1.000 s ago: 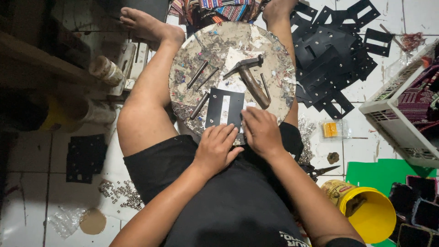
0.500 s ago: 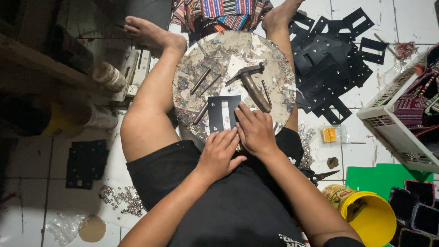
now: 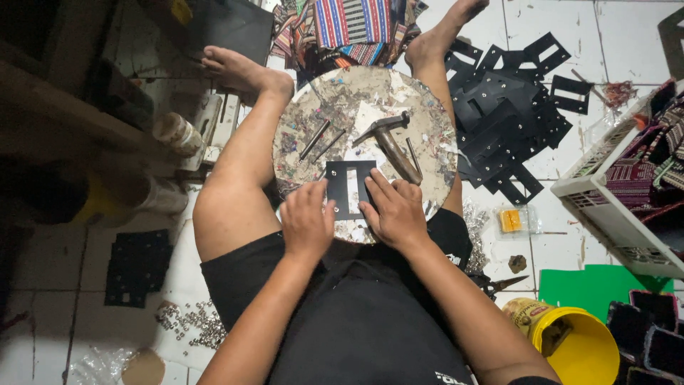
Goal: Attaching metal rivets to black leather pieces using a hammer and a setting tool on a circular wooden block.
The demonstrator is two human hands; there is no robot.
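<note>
A black rectangular cut-out piece [image 3: 348,187] with a slot in its middle lies flat on a round, worn work board [image 3: 420,128] between my legs. My left hand [image 3: 308,218] rests on the piece's left edge, fingertips pressing it down. On the right edge, my right hand [image 3: 394,212] presses with spread fingers. A hammer [image 3: 389,144] lies on the board just beyond my right hand. Two metal punches [image 3: 322,140] lie to the left of the hammer, and a thin one [image 3: 413,154] to its right.
A pile of black cut-out pieces [image 3: 507,121] covers the floor at right. A white basket [image 3: 618,187] with woven cloth stands far right, a yellow bucket [image 3: 574,345] at lower right. Small metal rivets [image 3: 191,319] and a black sheet [image 3: 138,267] lie at left.
Both hands have shifted on the black piece, the left sliding to its left edge. The view has tilted so the board sits lower in frame.
</note>
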